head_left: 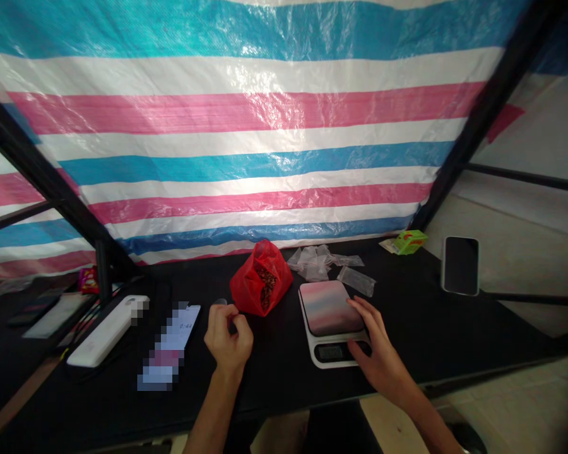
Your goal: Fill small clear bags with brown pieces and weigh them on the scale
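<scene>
My left hand is closed into a loose fist just in front of a red plastic bag. Whatever its curled fingers hold, if anything, is hidden; a small round see-through piece shows just beyond the knuckles. The bag stands with its mouth open, and small brown bean-like pieces are visible inside. My right hand lies along the right side of a white kitchen scale, fingers stretched out and thumb apart, fingertips touching its edge. The scale's metal plate is bare, and its small display faces me.
Clear plastic bags lie behind the scale, with another clear bag nearby. A green box sits at the back right. A phone stands at the right; a lit phone and white power bank lie left.
</scene>
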The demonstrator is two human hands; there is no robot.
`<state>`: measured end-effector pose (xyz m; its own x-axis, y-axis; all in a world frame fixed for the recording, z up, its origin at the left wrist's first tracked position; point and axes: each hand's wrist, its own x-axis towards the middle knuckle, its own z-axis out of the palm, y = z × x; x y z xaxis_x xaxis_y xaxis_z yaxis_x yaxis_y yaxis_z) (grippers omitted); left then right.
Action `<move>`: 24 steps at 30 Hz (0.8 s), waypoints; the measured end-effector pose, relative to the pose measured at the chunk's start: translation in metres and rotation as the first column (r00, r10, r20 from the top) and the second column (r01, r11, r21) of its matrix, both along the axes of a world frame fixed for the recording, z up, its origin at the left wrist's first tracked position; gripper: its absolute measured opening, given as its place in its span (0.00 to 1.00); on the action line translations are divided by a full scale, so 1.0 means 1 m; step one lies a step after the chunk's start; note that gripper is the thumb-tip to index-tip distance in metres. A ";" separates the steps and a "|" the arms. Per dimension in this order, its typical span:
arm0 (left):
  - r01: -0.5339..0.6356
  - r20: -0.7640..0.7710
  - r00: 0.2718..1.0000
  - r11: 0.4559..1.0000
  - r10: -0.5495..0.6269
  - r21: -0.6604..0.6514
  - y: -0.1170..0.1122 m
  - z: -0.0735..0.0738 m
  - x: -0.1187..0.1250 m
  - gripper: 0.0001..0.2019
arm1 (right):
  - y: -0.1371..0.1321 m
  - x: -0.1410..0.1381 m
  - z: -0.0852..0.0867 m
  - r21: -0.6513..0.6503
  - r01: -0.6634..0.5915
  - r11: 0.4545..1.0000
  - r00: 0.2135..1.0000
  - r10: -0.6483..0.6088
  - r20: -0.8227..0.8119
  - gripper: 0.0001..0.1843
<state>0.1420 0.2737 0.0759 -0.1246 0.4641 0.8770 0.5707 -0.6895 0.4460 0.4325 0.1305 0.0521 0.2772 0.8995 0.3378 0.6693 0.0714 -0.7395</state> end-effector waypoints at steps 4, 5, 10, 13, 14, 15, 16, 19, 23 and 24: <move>-0.013 -0.017 1.000 1.000 0.013 -0.012 -0.001 0.001 -0.001 0.10 | 0.003 0.002 -0.005 -0.019 0.044 0.999 0.999 -0.044 0.000 0.36; -0.012 -0.023 1.000 1.000 0.012 -0.014 -0.001 0.001 -0.001 0.10 | 0.003 0.002 -0.006 -0.037 0.042 0.998 0.999 -0.042 -0.005 0.36; 0.016 -0.044 0.999 1.000 -0.016 -0.003 0.000 0.003 0.000 0.10 | 0.001 0.001 -0.003 -0.122 0.049 0.991 0.999 -0.047 0.020 0.35; 0.051 -0.066 0.996 0.999 -0.052 -0.016 0.000 0.002 0.000 0.11 | 0.001 -0.002 0.002 -0.181 0.046 0.982 0.997 -0.035 0.064 0.34; 0.064 -0.072 0.995 0.998 -0.065 -0.024 0.000 0.001 0.000 0.11 | 0.001 -0.003 0.004 -0.187 0.044 0.981 0.997 -0.030 0.076 0.34; 0.072 -0.077 0.994 0.997 -0.075 -0.032 0.000 0.001 0.000 0.10 | 0.001 -0.004 0.004 -0.186 0.041 0.982 0.996 -0.026 0.083 0.34; 0.075 -0.081 0.994 0.996 -0.078 -0.041 0.000 0.000 0.000 0.10 | 0.000 -0.004 0.004 -0.180 0.033 0.983 0.997 -0.018 0.080 0.34; 0.064 -0.086 0.994 0.995 -0.070 -0.071 0.000 -0.003 -0.001 0.09 | -0.002 0.001 0.000 -0.159 -0.024 0.987 1.000 0.025 0.004 0.37; 0.063 -0.079 0.994 0.993 -0.071 -0.101 -0.001 -0.004 -0.002 0.09 | -0.006 0.010 -0.008 -0.138 -0.089 0.986 0.988 0.071 -0.134 0.39; 0.064 -0.077 0.994 0.993 -0.073 -0.104 -0.001 -0.003 -0.002 0.09 | -0.006 0.012 -0.009 -0.133 -0.097 0.986 0.984 0.076 -0.159 0.40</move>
